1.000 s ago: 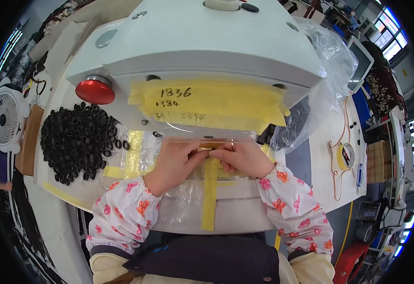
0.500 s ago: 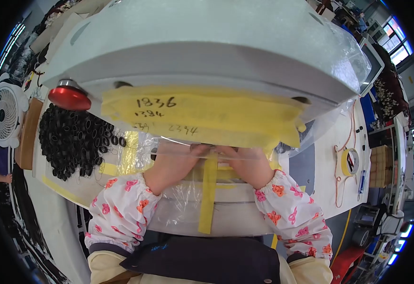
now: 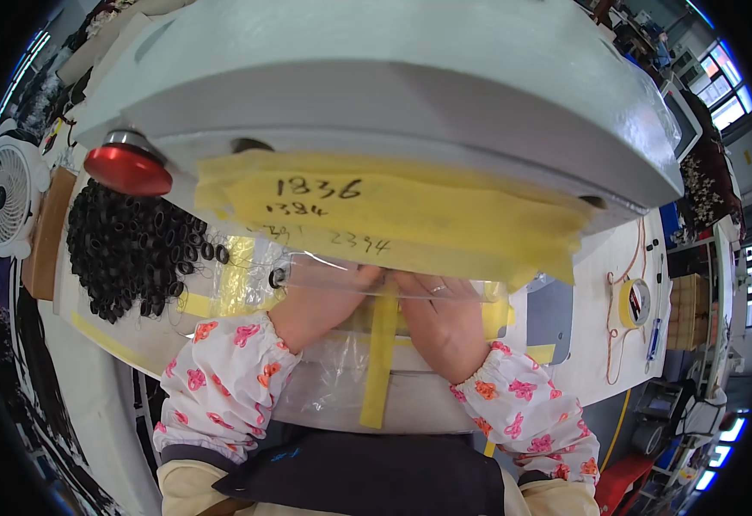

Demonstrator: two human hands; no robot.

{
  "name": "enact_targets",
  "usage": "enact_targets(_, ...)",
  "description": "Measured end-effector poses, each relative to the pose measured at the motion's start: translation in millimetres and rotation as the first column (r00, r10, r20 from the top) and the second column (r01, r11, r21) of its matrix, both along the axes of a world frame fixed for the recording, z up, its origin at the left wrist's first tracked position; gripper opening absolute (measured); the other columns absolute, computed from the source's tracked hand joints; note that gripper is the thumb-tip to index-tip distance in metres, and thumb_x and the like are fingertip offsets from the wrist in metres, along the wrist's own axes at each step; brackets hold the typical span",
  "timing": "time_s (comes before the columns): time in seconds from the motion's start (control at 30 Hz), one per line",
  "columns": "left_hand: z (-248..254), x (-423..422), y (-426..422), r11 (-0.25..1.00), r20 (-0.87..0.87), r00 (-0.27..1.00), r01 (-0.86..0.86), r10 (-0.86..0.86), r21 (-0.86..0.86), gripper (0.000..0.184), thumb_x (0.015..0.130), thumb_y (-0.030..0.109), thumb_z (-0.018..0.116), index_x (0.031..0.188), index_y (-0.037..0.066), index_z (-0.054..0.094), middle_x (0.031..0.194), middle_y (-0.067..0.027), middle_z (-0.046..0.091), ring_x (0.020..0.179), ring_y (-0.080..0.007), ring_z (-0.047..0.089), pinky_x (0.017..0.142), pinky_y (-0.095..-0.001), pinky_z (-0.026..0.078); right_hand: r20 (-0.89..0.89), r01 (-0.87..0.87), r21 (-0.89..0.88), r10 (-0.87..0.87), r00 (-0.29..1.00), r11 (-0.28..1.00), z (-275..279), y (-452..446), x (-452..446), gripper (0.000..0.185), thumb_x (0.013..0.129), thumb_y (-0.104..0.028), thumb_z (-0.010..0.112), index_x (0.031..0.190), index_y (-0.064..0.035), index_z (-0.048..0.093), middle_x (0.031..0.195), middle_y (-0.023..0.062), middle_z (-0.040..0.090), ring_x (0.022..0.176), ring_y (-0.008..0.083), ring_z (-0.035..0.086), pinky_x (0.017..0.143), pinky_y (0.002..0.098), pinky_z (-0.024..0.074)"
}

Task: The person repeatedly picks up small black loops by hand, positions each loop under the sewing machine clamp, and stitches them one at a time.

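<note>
My left hand (image 3: 328, 292) reaches under the front of a white machine head (image 3: 376, 95), its fingertips hidden behind the yellow tape and a clear plastic guard. Opposite it, my right hand (image 3: 446, 322) lies palm down with a ring on one finger. Its fingers stretch forward side by side, and their tips are hidden too. Both hands meet near a yellow tape strip (image 3: 380, 365) running down the work surface. Whatever lies between the fingertips is out of sight. A small dark loop (image 3: 277, 277) sits beside my left hand.
A heap of small black loops with thin threads (image 3: 131, 254) lies left. The machine carries a red knob (image 3: 128, 163) and handwritten yellow tape (image 3: 393, 211). At right are a tape roll (image 3: 635, 301), an orange cord (image 3: 612, 344) and a blue pen (image 3: 653, 344). A white fan (image 3: 10, 198) stands far left.
My right hand has turned flatter and shifted left and toward me, showing more of its back. My left hand has moved slightly right. The view has shifted a little.
</note>
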State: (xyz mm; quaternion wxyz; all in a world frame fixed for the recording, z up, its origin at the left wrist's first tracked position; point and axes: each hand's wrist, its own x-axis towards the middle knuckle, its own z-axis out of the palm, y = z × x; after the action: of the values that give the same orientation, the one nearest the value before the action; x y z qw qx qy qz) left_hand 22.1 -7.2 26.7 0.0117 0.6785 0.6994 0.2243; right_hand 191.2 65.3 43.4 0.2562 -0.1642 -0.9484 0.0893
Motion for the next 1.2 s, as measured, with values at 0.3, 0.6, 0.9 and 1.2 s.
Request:
enact_targets(0.3,-14,-1,0,0.995,0.555,0.831,-0.084,0.041,0.053,0.02,0.085,0.016,0.057,0.101,0.005,0.059,0.096,-0.0085,0.063,0.088,-0.0252,0.06,0.077,-0.0357,0.047,0.11,0.063,0.092,-0.073,0.991,0.994,5,-13,-3,0.029,0.072,-0.01,0.057,0.099,0.0007,0.06,0.096,0.0105,0.058,0.099,0.0249,0.051,0.08,0.0405,0.0407)
enact_targets(0.6,-33,-9,0,0.996,0.621,0.782,-0.004,-0.054,0.092,0.019,0.083,0.014,0.06,0.099,0.005,0.06,0.094,-0.009,0.063,0.085,-0.0242,0.06,0.073,-0.0347,0.048,0.179,0.118,0.191,-0.153,0.972,0.975,10,-19,-7,0.027,0.074,-0.01,0.057,0.099,0.0008,0.06,0.094,0.0115,0.06,0.098,0.0248,0.051,0.078,0.0393,0.0383)
enact_targets(0.9,-35,-18,1,0.963,0.792,0.561,0.038,-0.241,0.267,0.017,0.082,0.012,0.06,0.097,0.005,0.06,0.092,-0.009,0.063,0.084,-0.0238,0.06,0.071,-0.0343,0.048,0.252,0.11,0.154,-0.146,0.957,0.982,13,-20,-5,0.028,0.074,-0.01,0.056,0.099,-0.0006,0.06,0.088,0.0092,0.06,0.094,0.0257,0.052,0.085,0.0452,0.0388)
enact_targets(1.2,-27,-18,4,0.962,0.613,0.768,0.014,-0.186,0.274,0.016,0.082,0.012,0.06,0.097,0.005,0.06,0.091,-0.009,0.062,0.083,-0.0243,0.061,0.071,-0.0348,0.048,0.202,0.115,0.144,-0.143,0.969,0.983,12,-20,-6,0.027,0.073,-0.01,0.057,0.098,-0.0008,0.061,0.085,0.0091,0.06,0.09,0.0255,0.052,0.087,0.0479,0.0392)
